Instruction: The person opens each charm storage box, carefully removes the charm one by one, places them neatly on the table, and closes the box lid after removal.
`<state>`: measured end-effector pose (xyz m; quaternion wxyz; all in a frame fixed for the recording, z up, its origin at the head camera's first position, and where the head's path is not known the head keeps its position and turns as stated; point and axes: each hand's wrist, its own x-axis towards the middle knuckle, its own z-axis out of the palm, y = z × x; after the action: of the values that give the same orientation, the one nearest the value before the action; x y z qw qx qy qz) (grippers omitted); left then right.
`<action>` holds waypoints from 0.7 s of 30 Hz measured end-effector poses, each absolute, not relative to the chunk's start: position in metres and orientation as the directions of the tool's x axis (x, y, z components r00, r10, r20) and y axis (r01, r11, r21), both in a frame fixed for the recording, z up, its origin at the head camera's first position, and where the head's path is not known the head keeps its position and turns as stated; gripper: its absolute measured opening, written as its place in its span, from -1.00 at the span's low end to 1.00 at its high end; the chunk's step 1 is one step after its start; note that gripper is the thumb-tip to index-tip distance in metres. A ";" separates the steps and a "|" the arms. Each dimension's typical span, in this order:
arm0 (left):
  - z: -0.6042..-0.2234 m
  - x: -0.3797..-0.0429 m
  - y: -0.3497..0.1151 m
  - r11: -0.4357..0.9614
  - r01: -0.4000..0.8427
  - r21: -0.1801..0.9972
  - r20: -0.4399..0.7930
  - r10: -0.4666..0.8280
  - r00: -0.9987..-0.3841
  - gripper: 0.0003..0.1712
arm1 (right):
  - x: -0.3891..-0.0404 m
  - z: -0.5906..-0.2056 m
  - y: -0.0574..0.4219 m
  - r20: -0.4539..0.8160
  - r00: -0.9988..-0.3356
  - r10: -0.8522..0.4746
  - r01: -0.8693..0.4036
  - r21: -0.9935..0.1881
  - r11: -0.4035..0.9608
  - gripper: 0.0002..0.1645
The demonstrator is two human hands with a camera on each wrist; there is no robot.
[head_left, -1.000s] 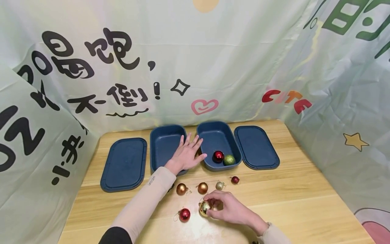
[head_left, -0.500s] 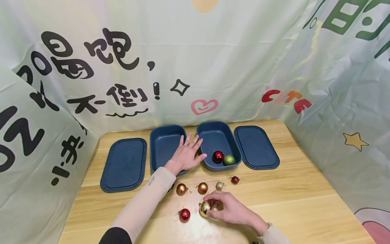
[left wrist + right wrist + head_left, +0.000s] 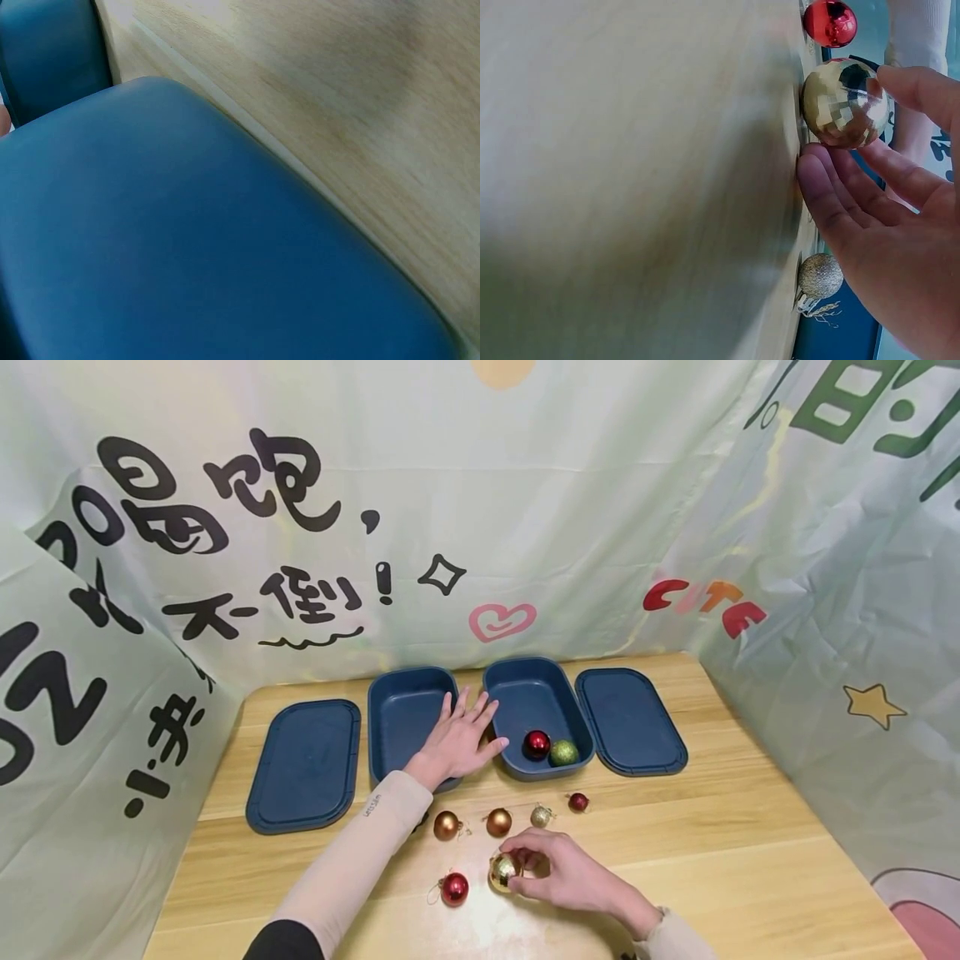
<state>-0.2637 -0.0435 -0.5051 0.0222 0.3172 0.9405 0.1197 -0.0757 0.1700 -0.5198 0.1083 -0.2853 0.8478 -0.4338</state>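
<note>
Down on the wooden surface (image 3: pixel 735 843), the person's right hand (image 3: pixel 558 872) has its thumb and fingers curled about a gold faceted bauble (image 3: pixel 501 873), which sits well in from the far edge, between the left and right edges. A shiny red bauble (image 3: pixel 453 889) lies near it, on the side toward the surface's left edge. Farther toward the far edge come two copper baubles (image 3: pixel 446 826), a glittery champagne bauble (image 3: pixel 540 816) and a small dark red bauble (image 3: pixel 577 802).

The left hand (image 3: pixel 461 743) is spread, fingers apart, over the right rim of the left blue box (image 3: pixel 405 727). Beside that, the right blue box (image 3: pixel 528 693) holds a deep red bauble (image 3: pixel 536 744) and a green glitter bauble (image 3: pixel 564 752). One blue lid (image 3: pixel 307 768) lies along the surface's left edge; another lid (image 3: pixel 633 722) lies toward the far right corner.
</note>
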 end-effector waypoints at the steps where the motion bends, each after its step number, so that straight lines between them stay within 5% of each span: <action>1: -0.505 -0.264 -0.043 0.770 0.592 0.238 0.034 0.602 -0.797 -0.06 | -0.076 -0.520 0.170 0.064 -0.814 -0.578 -0.390 -0.797 0.461 -0.53; 21: -0.503 -0.262 -0.043 0.770 0.594 0.235 0.039 0.603 -0.797 -0.09 | -0.091 -0.499 0.182 0.137 -0.853 -0.503 -0.396 -0.799 0.452 -0.47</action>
<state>-0.2621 -0.0434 -0.5030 0.0193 0.3180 0.9405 0.1185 -0.0908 0.1818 -0.4991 0.0597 -0.2644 0.8501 -0.4515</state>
